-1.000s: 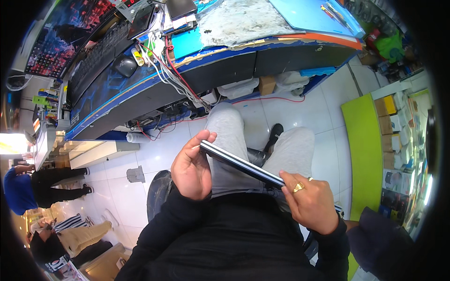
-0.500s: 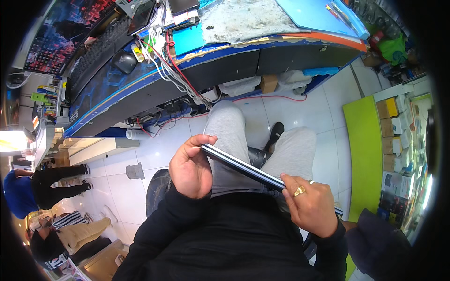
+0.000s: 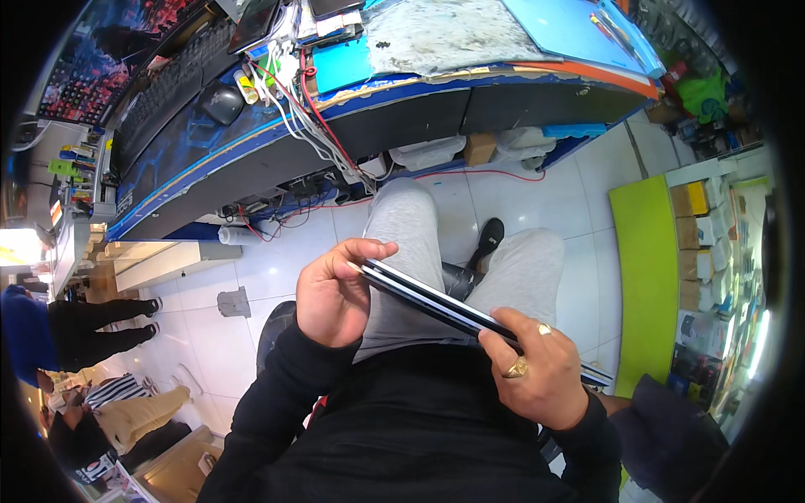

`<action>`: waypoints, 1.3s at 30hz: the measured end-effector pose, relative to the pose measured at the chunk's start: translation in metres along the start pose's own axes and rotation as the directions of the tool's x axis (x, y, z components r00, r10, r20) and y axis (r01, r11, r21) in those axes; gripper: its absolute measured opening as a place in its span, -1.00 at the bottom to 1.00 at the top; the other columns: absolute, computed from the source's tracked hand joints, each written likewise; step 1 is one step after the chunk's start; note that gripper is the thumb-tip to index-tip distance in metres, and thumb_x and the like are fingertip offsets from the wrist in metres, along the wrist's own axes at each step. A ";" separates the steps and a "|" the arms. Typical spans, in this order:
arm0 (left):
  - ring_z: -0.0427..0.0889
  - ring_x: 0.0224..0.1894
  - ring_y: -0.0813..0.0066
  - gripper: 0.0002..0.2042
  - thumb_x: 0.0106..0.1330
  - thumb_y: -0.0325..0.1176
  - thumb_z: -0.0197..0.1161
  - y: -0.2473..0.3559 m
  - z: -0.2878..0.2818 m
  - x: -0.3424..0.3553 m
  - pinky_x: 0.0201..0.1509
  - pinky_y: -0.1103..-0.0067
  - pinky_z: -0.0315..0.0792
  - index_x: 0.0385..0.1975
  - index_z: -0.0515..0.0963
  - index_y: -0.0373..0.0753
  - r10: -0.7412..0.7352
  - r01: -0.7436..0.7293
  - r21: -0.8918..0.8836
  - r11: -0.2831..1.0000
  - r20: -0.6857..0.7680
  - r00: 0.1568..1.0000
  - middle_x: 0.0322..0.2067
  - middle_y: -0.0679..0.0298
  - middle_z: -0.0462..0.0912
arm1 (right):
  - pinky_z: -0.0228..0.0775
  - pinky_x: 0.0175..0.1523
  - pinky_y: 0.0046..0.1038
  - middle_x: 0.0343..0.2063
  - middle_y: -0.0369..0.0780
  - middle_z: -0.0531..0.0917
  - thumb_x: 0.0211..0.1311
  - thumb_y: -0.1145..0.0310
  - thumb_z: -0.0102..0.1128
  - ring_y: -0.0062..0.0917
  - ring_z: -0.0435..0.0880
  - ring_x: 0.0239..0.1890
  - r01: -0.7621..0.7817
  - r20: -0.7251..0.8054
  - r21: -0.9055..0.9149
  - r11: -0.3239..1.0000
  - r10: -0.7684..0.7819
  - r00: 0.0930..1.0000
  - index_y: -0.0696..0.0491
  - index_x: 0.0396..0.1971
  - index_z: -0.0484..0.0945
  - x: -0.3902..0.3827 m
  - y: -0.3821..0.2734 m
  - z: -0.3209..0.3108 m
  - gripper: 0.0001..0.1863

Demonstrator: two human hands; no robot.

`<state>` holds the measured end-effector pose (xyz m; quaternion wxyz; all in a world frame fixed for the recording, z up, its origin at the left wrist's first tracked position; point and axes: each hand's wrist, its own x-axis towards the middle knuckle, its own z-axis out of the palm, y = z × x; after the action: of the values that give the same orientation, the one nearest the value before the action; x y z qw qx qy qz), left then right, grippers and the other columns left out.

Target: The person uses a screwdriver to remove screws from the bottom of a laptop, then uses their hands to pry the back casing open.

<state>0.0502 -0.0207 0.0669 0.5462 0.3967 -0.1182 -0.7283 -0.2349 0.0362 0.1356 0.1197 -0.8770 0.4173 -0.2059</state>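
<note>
Over my lap I hold a thin, flat, tablet-like device (image 3: 432, 300), nearly edge-on and slanting down to the right. It is dark, with pale strips along its edge and a dark line between them; its broad faces are mostly hidden. My left hand (image 3: 337, 292) grips its upper left end, palm turned up, with one digit lifted over the end. At the lower right end my right hand (image 3: 541, 369), with two rings on it, closes around the device, fingertips on its upper edge.
Ahead stands a workbench (image 3: 402, 121) with a stained work mat (image 3: 453, 38), keyboard (image 3: 176, 92), mouse (image 3: 221, 104) and hanging white and red cables (image 3: 310, 117). A green-edged display case (image 3: 641, 285) is at right. People (image 3: 92, 335) stand at far left.
The device has turned slightly, so more pale strips show along its edge. My left digit has lifted off its end, and my right fingers have shifted inward along the edge.
</note>
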 end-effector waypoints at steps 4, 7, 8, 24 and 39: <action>0.59 0.22 -0.04 -0.75 0.18 -0.46 0.01 -0.001 -0.002 -0.001 0.17 0.21 0.54 -0.27 0.63 -0.34 0.029 -0.031 0.052 0.998 0.032 0.999 -0.18 0.07 0.66 | 0.62 -0.22 -0.34 -0.04 -0.02 0.70 0.12 0.56 0.44 -0.25 0.79 -0.26 -0.132 -0.062 0.067 0.989 0.136 0.989 0.18 -0.11 0.67 0.006 -0.019 0.007 -0.70; 0.59 0.22 -0.04 -0.75 0.20 -0.43 0.01 -0.005 -0.003 -0.004 0.25 0.21 0.50 -0.27 0.63 -0.34 0.043 -0.044 0.067 0.997 0.029 0.999 -0.18 0.07 0.66 | 0.58 -0.20 -0.30 -0.04 -0.04 0.70 0.15 0.55 0.46 -0.25 0.77 -0.30 -0.257 -0.053 0.144 0.956 0.267 0.962 0.16 -0.17 0.66 0.007 -0.033 0.010 -0.76; 0.59 0.22 -0.03 -0.73 0.22 -0.42 0.01 -0.007 -0.004 -0.005 0.30 0.21 0.46 -0.24 0.64 -0.36 0.082 -0.085 0.081 0.993 0.040 0.996 -0.17 0.07 0.68 | 0.58 -0.20 -0.30 -0.04 -0.04 0.70 0.15 0.55 0.46 -0.25 0.77 -0.30 -0.242 -0.066 0.141 0.960 0.253 0.965 0.16 -0.17 0.66 0.008 -0.034 0.011 -0.76; 0.44 0.30 0.30 -0.53 0.46 -0.34 -0.05 -0.047 -0.018 -0.015 0.53 0.40 0.15 0.24 0.56 -0.45 0.112 -0.112 0.006 0.994 0.056 0.992 0.21 0.13 0.62 | 0.47 -0.29 -0.29 -0.09 -0.11 0.75 0.21 0.58 0.44 -0.27 0.67 -0.45 -0.379 -0.022 0.200 0.904 0.391 0.920 0.10 -0.30 0.59 0.013 -0.034 0.019 -0.83; 0.56 0.21 0.37 -0.50 0.45 -0.35 -0.08 -0.062 -0.037 -0.004 0.47 0.44 0.28 0.28 0.52 -0.50 0.068 -0.068 -0.066 0.995 0.001 0.998 0.09 0.14 0.66 | 0.44 -0.36 -0.29 -0.07 -0.05 0.75 0.18 0.62 0.42 -0.27 0.65 -0.51 -0.361 -0.026 0.180 0.915 0.372 0.928 0.12 -0.31 0.53 0.015 -0.038 0.022 -0.79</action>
<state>0.0335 0.0159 0.0072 0.5832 0.3728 -0.1084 -0.7136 -0.1903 0.0494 0.1346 0.2189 -0.7630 0.5582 -0.2413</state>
